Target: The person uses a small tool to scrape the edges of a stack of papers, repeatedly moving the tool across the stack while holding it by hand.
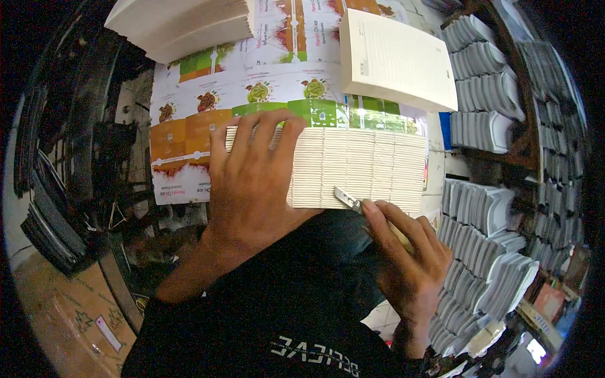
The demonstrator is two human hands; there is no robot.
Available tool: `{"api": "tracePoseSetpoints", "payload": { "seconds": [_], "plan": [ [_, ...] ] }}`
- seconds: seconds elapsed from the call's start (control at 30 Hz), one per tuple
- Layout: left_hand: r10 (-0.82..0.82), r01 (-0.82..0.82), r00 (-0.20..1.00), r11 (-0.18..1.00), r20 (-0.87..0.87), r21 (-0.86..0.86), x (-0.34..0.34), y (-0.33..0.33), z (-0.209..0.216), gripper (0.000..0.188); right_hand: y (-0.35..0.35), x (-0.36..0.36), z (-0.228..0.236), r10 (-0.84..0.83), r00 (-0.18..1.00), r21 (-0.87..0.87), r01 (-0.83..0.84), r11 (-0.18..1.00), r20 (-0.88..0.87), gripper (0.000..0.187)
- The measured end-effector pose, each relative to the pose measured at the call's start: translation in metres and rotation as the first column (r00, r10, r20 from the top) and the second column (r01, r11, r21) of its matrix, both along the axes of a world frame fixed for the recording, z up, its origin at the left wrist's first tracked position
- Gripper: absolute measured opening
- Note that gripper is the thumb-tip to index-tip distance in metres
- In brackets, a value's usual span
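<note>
Over the printed sheet, the ribbed stack sits in the grasp of the left hand, fingers spread across it. The right hand grips a knife, blade at the stack's near edge.

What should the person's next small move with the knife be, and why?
Probably ease the small knife into a groove of the ridged paper block: its tip lies over that face, the right hand grips it, and the left hand rests spread across the block's left part, which should steady it.
</note>
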State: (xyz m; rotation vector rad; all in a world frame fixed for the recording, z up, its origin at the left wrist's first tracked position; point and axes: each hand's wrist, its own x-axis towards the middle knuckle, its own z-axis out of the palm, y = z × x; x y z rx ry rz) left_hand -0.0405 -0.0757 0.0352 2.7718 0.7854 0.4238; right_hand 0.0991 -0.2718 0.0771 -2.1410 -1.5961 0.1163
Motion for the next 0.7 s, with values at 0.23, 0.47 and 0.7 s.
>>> {"api": "tracePoseSetpoints", "payload": {
  "seconds": [0.23, 0.47, 0.7],
  "plan": [
    [-0.002, 0.002, 1.0, 1.0, 0.016, -0.005, -0.001, 0.0, 0.001, 0.091, 0.001, 0.001, -0.002, 0.025, 1.0, -0.001, -0.025, 1.0, 0.018, 0.057],
    [-0.015, 0.015, 1.0, 1.0, 0.026, 0.015, -0.002, -0.001, -0.001, 0.09, 0.002, -0.003, -0.02, 0.039, 0.984, 0.045, -0.047, 0.998, 0.173, 0.061],
    [-0.002, 0.003, 1.0, 1.0, 0.002, -0.024, -0.001, -0.002, 0.001, 0.088, 0.002, 0.004, -0.012, 0.009, 0.998, 0.081, -0.014, 0.997, 0.06, 0.069]
  ]
}}
